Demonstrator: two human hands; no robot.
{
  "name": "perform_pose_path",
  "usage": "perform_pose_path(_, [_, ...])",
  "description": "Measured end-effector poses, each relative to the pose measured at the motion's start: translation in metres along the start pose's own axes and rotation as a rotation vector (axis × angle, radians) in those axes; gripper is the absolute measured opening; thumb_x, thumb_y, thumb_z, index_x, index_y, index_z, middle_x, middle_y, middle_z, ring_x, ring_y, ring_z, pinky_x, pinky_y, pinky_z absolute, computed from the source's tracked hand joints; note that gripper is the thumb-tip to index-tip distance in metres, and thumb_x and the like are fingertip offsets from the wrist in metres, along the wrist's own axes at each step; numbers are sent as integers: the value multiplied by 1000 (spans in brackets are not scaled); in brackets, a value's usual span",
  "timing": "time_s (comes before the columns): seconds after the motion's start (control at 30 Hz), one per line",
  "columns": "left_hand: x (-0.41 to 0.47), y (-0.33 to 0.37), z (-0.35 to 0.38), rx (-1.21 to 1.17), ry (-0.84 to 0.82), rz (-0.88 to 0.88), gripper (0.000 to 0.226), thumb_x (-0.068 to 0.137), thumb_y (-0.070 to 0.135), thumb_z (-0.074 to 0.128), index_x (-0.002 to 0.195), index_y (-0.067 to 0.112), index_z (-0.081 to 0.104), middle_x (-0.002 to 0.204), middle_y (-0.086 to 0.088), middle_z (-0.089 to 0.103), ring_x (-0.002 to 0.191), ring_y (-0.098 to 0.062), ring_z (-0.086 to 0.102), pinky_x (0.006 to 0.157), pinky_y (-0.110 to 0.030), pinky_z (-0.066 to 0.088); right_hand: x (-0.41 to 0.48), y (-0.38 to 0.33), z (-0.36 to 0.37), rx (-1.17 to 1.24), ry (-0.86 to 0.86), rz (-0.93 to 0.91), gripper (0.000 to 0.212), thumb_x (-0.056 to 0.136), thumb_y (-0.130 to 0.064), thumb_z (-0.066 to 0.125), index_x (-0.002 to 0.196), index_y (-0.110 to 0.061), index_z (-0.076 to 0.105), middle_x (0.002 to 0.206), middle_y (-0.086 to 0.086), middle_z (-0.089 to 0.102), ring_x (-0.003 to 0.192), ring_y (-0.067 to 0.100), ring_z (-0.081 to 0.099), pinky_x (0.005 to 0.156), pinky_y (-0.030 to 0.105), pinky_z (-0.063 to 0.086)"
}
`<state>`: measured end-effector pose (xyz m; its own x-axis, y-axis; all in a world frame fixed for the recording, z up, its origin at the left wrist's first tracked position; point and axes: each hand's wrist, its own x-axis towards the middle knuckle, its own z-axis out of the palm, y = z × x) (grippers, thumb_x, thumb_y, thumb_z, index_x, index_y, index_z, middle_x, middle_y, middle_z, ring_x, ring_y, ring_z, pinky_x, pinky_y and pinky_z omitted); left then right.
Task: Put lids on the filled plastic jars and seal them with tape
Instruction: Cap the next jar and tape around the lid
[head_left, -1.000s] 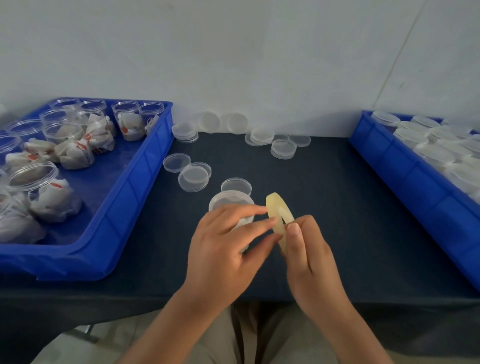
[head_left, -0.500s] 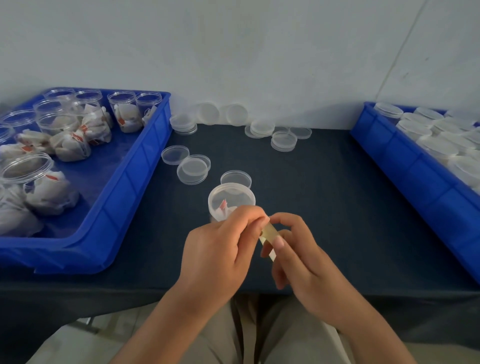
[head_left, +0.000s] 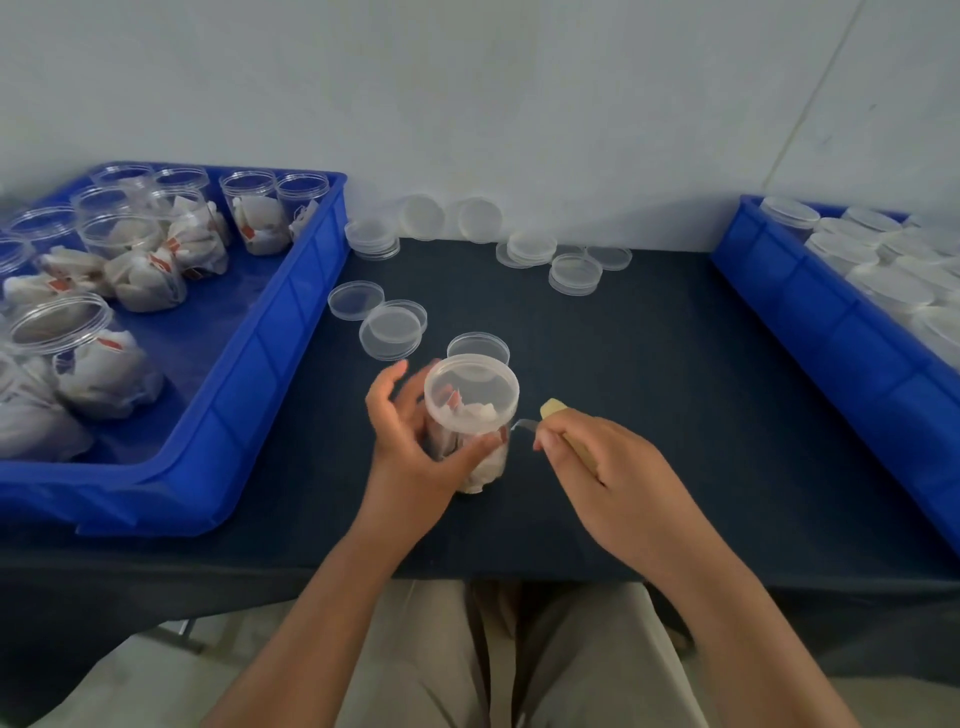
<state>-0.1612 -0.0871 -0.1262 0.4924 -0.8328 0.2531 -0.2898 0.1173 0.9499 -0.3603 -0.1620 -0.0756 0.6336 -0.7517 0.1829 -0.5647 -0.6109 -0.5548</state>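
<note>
Tape roll (head_left: 554, 408) now beside packet-filled jar (head_left: 470, 415)

Wears pale beige trousers (head_left: 431, 670), seen at the bottom centre of the frame below the near edge of the worktop (head_left: 649, 364). Softly creased over both thighs, with a dark, shadowed gap between the legs. Shows a bare left forearm (head_left: 322, 597) and a bare right forearm (head_left: 727, 613), uncovered from the lower frame edge to the wrists. Uncovered too at the left grip (head_left: 410, 441) and the right grip (head_left: 613, 467).
</note>
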Motion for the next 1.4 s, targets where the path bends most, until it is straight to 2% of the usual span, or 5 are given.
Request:
perform_pose_path(0.2, [8, 7, -1, 22, -42, 22, 44, 93, 52, 66, 132, 64, 51, 130, 34, 62, 122, 11, 59, 89, 0, 43, 14, -9, -4, 71, -103, 48, 25, 106, -50, 40, 92, -39, 57, 81, -17, 62, 72, 1, 58, 60, 18, 46])
perform_pose_path(0.33, [10, 10, 1, 116, -77, -17, 60, 94, 68, 52, 146, 75, 23, 141, 37, 53, 131, 11, 52, 98, -15, 49, 22, -10, -1, 53, -153, 116, 25, 108, -51, 42, 91, -42, 58, 85, -22, 64, 77, 0, 61, 54, 20, 43])
perform_pose_path(0.53, [10, 10, 3, 201, -48, 70, 78, 75, 84, 71, 139, 46, 44, 128, 25, 63, 121, 1, 63, 90, -18, 55, 27, -11, 1, 86, -161, 149, 22, 108, -50, 44, 95, -45, 60, 85, -23, 63, 81, -2, 60, 57, 23, 45])
perform_pose_path(1.03, [12, 12, 1, 171, -53, 47, 41, 93, 56, 66, 129, 44, 50, 119, 21, 69, 110, -3, 69, 88, -42, 61, 27, -17, -5, 13, -174, 150, 22, 109, -53, 42, 101, -44, 61, 77, -22, 63, 76, -7, 60, 58, 20, 41])
perform_pose_path(1.4, [36, -2, -19, -99, -228, -74, 30, 100, 35, 61, 129, 36, 55, 115, 20, 66, 105, -2, 68, 80, -14, 54, 35, 5, -33, 139, -473, 115, 37, 107, -62, 35, 138, -57, 54, 101, -60, 48, 96, -32, 47, 81, 15, 41])
